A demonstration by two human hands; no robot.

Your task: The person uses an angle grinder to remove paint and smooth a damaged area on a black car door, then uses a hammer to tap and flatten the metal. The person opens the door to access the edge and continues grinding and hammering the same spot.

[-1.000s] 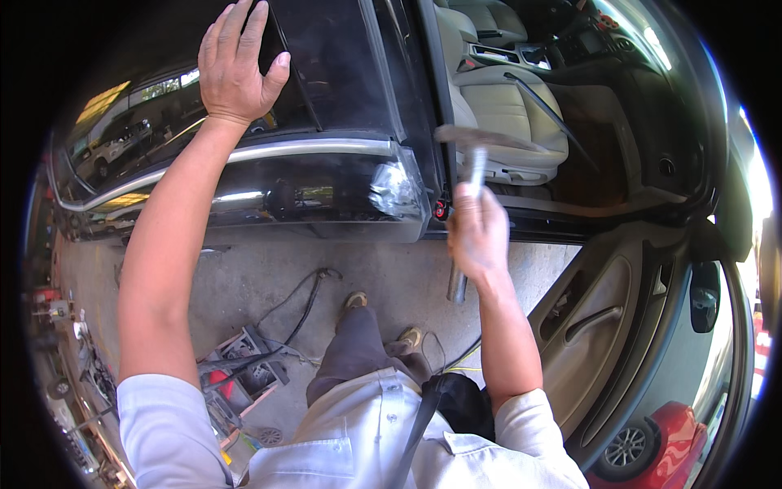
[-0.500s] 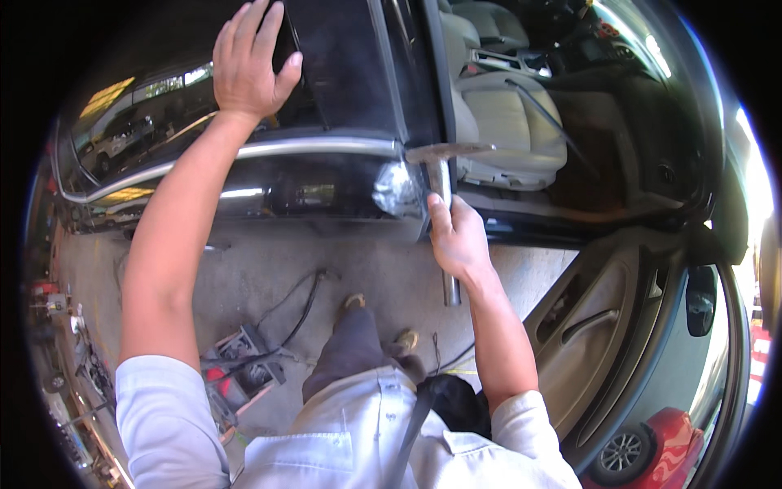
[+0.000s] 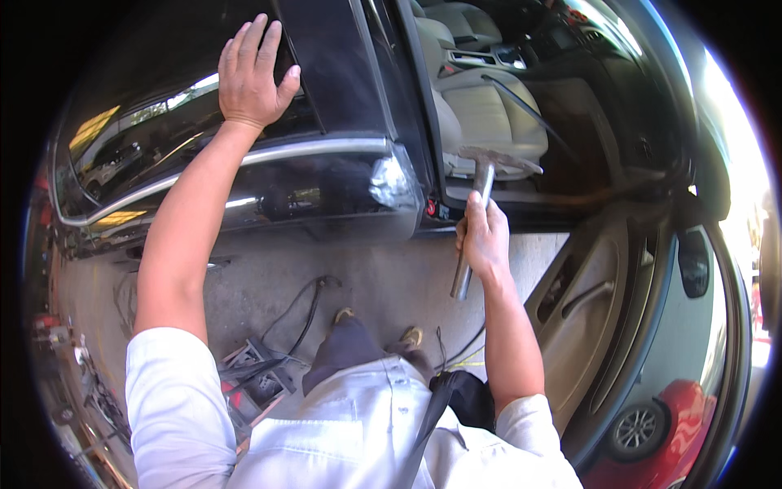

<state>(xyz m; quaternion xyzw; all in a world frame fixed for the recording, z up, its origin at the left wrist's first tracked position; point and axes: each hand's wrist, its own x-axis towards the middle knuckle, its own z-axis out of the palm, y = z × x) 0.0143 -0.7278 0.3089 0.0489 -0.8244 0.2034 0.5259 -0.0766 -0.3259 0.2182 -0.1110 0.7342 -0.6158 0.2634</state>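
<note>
My right hand (image 3: pixel 487 236) is wrapped round the metal handle of a hammer (image 3: pixel 485 169). The hammer's head, with one pointed end, is in front of the open front doorway, over the pale seat's edge from this angle. My left hand (image 3: pixel 252 77) lies flat with fingers spread against the dark glass of the black car's rear door (image 3: pixel 326 183). Between the hands, a bare silvery patch (image 3: pixel 389 181) shows at the door's edge, just below the end of the chrome strip (image 3: pixel 318 147). The hammer is apart from that patch.
The front door (image 3: pixel 595 310) stands swung out at the right, its beige inner panel towards me. Cables (image 3: pixel 308 314) and a tool box (image 3: pixel 257 371) lie on the concrete floor by my feet. A red car (image 3: pixel 676 432) shows at the lower right.
My right hand has carried the hammer to the right, away from the silvery patch, and the hammer has tilted. My left hand stays flat on the glass; the whole view has shifted slightly.
</note>
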